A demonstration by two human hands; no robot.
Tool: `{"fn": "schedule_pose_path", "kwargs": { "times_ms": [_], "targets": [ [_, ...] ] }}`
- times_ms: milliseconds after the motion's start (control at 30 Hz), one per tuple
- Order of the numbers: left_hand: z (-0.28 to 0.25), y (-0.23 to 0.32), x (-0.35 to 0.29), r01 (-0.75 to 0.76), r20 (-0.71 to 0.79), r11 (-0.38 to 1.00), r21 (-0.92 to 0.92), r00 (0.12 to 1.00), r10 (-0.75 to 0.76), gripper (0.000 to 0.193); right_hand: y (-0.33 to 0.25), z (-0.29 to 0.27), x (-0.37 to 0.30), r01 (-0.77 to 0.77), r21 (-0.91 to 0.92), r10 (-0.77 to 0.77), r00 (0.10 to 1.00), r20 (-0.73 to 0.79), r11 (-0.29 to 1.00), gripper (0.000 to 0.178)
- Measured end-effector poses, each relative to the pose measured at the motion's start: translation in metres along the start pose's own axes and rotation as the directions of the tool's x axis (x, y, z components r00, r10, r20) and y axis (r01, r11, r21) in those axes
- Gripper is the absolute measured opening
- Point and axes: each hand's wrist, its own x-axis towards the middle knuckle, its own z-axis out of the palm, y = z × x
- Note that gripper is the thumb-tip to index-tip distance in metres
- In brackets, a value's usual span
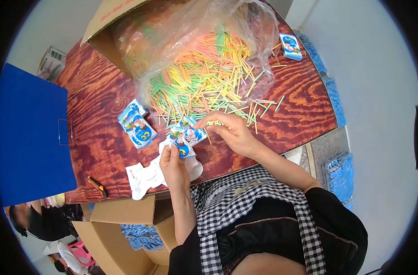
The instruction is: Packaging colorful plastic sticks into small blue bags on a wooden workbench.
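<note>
Apron (pixel 225 195): black-and-white check over black top (pixel 264 213); nearest the camera, top cut off at lower edge.
Stick pile (pixel 195 78): pink, yellow, green; spills from clear plastic bag (pixel 147 89) onto wood-grain table (pixel 305 94). Landmark for the rest.
Left hand (pixel 173 166): on pile's near side; thumb and fingertips pinched on blue-and-white packet (pixel 185 151), which lies just short of the pile.
Right hand (pixel 235 135): at pile's near edge; fingers curled, clamped on stick bundle (pixel 213 123), ends showing. Contact with packet: can't tell.
Spare packets (pixel 141 130): overlapping, left of pile's near edge; lone packet (pixel 290 47) right of pile.
Labels: packets show blue patch, cartoon figure, yellow mark; lettering too small to make out. Cardboard box (pixel 96 34), left of pile, has blurred red print.
White cloth (pixel 142 180): nearer than pile, partly behind left hand; glove or rag, can't tell.
Obscured: bag hazes pile's far side; held packet's mouth hard to make out; right palm hidden.
</note>
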Motion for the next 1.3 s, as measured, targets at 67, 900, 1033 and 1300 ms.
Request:
{"fn": "schedule_pose_path", "kwargs": {
  "times_ms": [67, 900, 1033, 1300],
  "targets": [
    [0.000, 0.001, -0.004, -0.089, 0.046, 0.964, 0.249, 0.996, 0.080, 0.013, -0.001, -0.002, -0.001, -0.077, 0.038, 0.076, 0.997, 0.032, 0.996, 0.018],
    [0.025, 0.002, -0.007, -0.008, -0.021, 0.920, 0.392, 1.000, 0.018, 0.012, 0.004, -0.014, -0.013, -0.048, 0.029, 0.047, 0.998, 0.029, 0.998, 0.023],
    [0.016, 0.002, -0.007, 0.044, 0.025, 0.875, 0.482, 0.998, -0.064, 0.011, 0.008, -0.014, -0.014, -0.078, 0.073, 0.076, 0.997, 0.030, 0.994, 0.021],
    [0.011, 0.006, -0.008, 0.082, -0.039, 0.939, 0.334, 0.997, -0.073, 0.008, 0.005, -0.014, -0.011, -0.061, 0.054, 0.058, 0.997, 0.055, 0.997, 0.018]
  ]
}}
